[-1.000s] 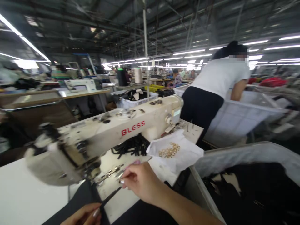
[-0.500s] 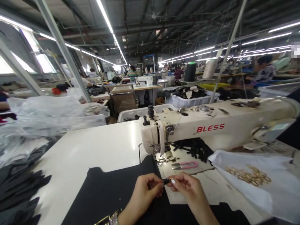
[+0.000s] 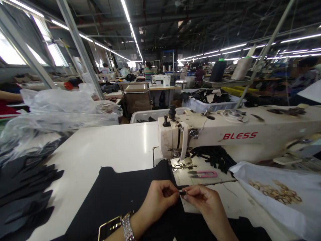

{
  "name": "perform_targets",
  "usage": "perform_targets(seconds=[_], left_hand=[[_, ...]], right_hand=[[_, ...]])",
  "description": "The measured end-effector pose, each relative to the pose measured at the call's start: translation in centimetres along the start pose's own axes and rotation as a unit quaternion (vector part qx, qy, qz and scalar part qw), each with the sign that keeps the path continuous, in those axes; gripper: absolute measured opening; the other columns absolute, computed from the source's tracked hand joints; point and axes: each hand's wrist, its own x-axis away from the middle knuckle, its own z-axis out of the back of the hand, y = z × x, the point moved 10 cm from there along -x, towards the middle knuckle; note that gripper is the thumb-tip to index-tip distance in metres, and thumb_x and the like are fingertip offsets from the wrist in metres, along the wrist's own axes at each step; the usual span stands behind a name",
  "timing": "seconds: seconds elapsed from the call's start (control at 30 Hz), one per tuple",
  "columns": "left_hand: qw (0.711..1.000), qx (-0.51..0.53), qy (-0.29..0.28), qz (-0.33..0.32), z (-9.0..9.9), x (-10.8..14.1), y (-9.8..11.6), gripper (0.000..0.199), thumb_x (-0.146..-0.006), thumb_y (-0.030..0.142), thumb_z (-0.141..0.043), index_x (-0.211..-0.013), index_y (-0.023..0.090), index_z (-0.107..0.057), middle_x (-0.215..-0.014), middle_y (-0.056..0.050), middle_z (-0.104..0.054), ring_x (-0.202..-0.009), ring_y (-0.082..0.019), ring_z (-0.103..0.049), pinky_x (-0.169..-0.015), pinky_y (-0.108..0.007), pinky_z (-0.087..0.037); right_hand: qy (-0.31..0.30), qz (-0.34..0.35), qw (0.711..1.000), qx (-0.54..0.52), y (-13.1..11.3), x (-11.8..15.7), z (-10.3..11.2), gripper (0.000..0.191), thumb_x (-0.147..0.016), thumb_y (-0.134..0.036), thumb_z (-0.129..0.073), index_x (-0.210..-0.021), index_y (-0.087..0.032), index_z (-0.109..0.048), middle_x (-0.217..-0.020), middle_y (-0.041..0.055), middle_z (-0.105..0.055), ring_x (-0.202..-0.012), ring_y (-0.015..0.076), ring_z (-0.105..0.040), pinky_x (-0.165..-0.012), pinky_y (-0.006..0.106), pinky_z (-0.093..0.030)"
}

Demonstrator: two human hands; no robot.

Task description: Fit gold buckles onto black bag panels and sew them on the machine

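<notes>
L hand (image 3: pixel 159 197) and R hand (image 3: pixel 203 197) met at the right edge of a blk fabric panel (image 3: pixel 120 197). Both were closed in a fingertip pinch on one small blk item (image 3: pixel 182 192), its exact kind too small to tell. The item was held just above the white sewing table (image 3: pixel 100 147), a little in front of the presser foot (image 3: pixel 179 163). A gold-framed wristwatch w/ metal link strap (image 3: pixel 127 227) sat on L wrist.

Behind the hands stood a cream sewing mach. (image 3: pixel 238 135), its arm marked "BLESS" in red caps. Pink-handled thread snips (image 3: pixel 203 173) lay beside the presser foot, near R hand, and a heap of blk strips (image 3: pixel 213 157) lay under the mach. arm. To the right, a white plastic bag (image 3: pixel 263 177) held gold-coloured metal rings (image 3: pixel 274 192).

L of the panel lay a stack of blk cut pieces (image 3: pixel 25 187), next to a clear poly bag (image 3: pixel 57 103). Further back were a white crate of blk pieces (image 3: pixel 208 103) and two thread cones, one blk (image 3: pixel 217 71), one pale (image 3: pixel 242 68). Other workers sat in the rows beyond.
</notes>
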Motion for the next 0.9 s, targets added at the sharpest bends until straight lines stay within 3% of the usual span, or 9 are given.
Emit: perform_targets(seconds=[0.13,0.3,0.53,0.73,0.83,0.9], left_hand=[[1.0,-0.008,-0.002,-0.012,0.1,0.1,0.3,0.014,-0.067,0.021,-0.057,-0.063,0.007,-0.061,-0.052,-0.002,-0.055,-0.045,-0.007,-0.042,-0.043,-0.016,-0.03],[0.998,-0.029,-0.02,-0.045,-0.4,0.2,1.2,0.013,-0.068,0.02,-0.059,-0.066,0.008,-0.065,-0.055,-0.003,-0.057,-0.048,-0.008,-0.046,-0.045,-0.016,-0.032],[0.997,0.06,-0.044,-0.011,-0.9,0.3,0.4,0.022,-0.069,0.029,-0.062,-0.069,0.007,-0.064,-0.055,-0.004,-0.058,-0.049,-0.01,-0.05,-0.047,-0.017,-0.038],[0.969,0.218,-0.114,0.021,-1.8,0.5,0.7,0.037,-0.072,0.041,-0.06,-0.082,0.007,-0.065,-0.066,-0.01,-0.064,-0.058,-0.013,-0.059,-0.056,-0.021,-0.045],[0.95,0.276,-0.14,0.045,-2.5,0.5,0.5,0.035,-0.062,0.038,-0.07,-0.078,0.007,-0.065,-0.068,-0.011,-0.065,-0.058,-0.015,-0.061,-0.053,-0.021,-0.046],[0.951,0.273,-0.134,0.059,-2.7,0.4,0.0,0.032,-0.056,0.034,-0.075,-0.069,0.008,-0.064,-0.059,-0.008,-0.063,-0.05,-0.014,-0.059,-0.047,-0.02,-0.044]], right_hand=[[0.012,-0.011,1.0,-0.007,0.2,0.1,0.2,0.022,-0.053,-0.027,-0.073,-0.064,-0.018,-0.057,-0.065,0.0018,-0.065,-0.064,0.0161,-0.061,-0.06,0.023,-0.049],[-0.05,0.007,0.995,0.092,0.3,0.3,-1.0,0.012,-0.061,-0.025,-0.067,-0.069,-0.017,-0.064,-0.067,0.0029,-0.066,-0.064,0.0165,-0.061,-0.06,0.023,-0.048],[-0.023,0.028,0.993,0.11,-0.2,0.2,-0.7,0.012,-0.06,-0.028,-0.068,-0.065,-0.018,-0.064,-0.062,0.0006,-0.064,-0.058,0.0151,-0.06,-0.056,0.021,-0.047],[-0.041,-0.018,0.999,0.016,0.5,-0.4,-0.4,0.022,-0.061,-0.035,-0.069,-0.063,-0.016,-0.059,-0.054,0.0013,-0.063,-0.048,0.0116,-0.054,-0.046,0.02,-0.042],[-0.049,-0.058,0.996,-0.037,1.1,-0.3,-0.7,0.027,-0.058,-0.037,-0.071,-0.061,-0.015,-0.056,-0.051,0.0023,-0.063,-0.045,0.0105,-0.053,-0.044,0.02,-0.039],[-0.057,-0.079,0.993,-0.067,1.5,0.0,-1.2,0.031,-0.053,-0.037,-0.074,-0.058,-0.014,-0.053,-0.046,-0.0004,-0.06,-0.04,0.0084,-0.051,-0.04,0.018,-0.036]])
